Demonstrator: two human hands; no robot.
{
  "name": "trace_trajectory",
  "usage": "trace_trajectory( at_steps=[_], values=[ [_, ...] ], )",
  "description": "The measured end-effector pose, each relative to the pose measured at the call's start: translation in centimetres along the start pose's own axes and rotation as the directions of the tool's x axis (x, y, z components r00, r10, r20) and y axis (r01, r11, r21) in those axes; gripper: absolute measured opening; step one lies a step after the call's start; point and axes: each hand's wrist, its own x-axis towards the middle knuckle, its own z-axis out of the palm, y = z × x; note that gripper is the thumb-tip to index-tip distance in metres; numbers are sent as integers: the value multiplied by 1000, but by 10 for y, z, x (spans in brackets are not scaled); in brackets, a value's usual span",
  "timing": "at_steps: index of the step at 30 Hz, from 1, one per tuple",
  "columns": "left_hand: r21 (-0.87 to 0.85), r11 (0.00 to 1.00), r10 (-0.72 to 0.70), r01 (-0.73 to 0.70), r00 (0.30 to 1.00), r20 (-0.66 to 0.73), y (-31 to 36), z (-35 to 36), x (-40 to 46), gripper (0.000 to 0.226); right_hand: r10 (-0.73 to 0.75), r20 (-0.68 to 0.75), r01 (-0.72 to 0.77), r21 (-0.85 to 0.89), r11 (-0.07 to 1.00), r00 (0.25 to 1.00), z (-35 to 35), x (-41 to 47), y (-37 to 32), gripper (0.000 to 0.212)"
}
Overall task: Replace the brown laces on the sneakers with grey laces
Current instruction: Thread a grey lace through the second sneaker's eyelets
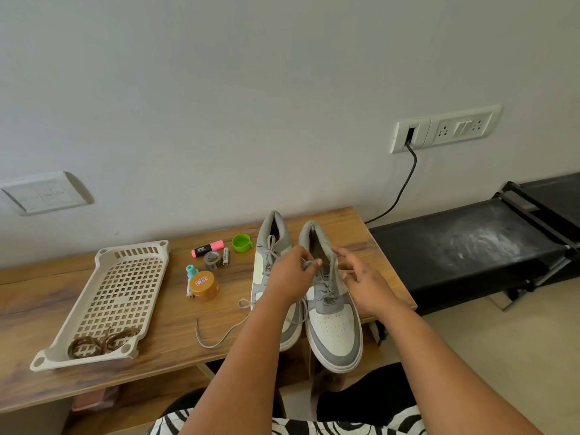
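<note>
the left hand (290,271) is pinching a grey lace (309,264) above the right sneaker (332,312) on the worktop (175,312) while the right hand (361,277) is hovering open-fingered, so a slipping pinch is risking a missed eyelet.

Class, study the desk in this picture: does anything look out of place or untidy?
One loose grey lace trails from the left sneaker across the wooden desk, untied. Both sneakers' toes overhang the desk's front edge. The brown laces lie tangled in the perforated tray.
</note>
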Motion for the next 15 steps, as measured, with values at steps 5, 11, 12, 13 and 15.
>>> trace_trajectory(
  at_steps=[5, 11, 12, 13, 15],
  values=[
    [48, 998, -31, 32, 999, -12, -3, -3, 3, 22, 1, 128, 11, -91, 996, 992, 0, -6, -4, 91],
    [0, 998, -65, 65, 997, 34, -1, -4, 2, 28, 35, 163, -4, -184, 983, 986, 3, -9, -10, 123],
    [-38, 997, -72, 73, 997, 35, -1, -6, 1, 26, 33, 161, -2, -188, 982, 986, 3, -9, -9, 123],
    [-84, 993, -81, 84, 996, 39, -2, -7, 0, 24, 29, 161, 2, -191, 982, 986, 3, -9, -9, 123],
    [-203, 973, -101, 112, 993, 65, -3, -11, -2, 21, 23, 163, 9, -196, 981, 986, 2, -9, -9, 123]
  ],
)
